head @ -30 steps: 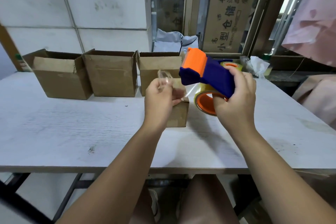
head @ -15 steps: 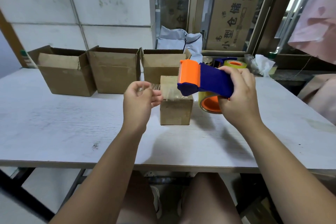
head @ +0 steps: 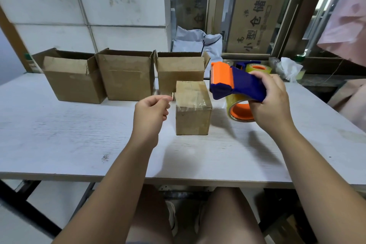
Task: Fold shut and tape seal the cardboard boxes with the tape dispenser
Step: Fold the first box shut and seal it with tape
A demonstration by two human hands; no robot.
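Note:
A small cardboard box [head: 192, 111], folded shut, stands mid-table with clear tape across its top. My right hand [head: 270, 103] grips a blue and orange tape dispenser [head: 235, 83] above and to the right of it; the clear tape roll with its orange core [head: 240, 112] hangs under the dispenser. My left hand [head: 152, 112] hovers just left of the box and pinches the free end of the clear tape [head: 172, 96]. The tape strip itself is hard to make out.
Three open cardboard boxes [head: 74, 80] [head: 127, 77] [head: 181, 74] stand in a row at the back of the white table [head: 69, 136]. A second tape roll [head: 257, 68] lies at the back right by crumpled white paper [head: 289, 68]. A wall and window frame lie behind.
My left hand has pulled the tape end leftward and down, from in front of the small box to its left side. The dispenser has dropped lower on the box's right.

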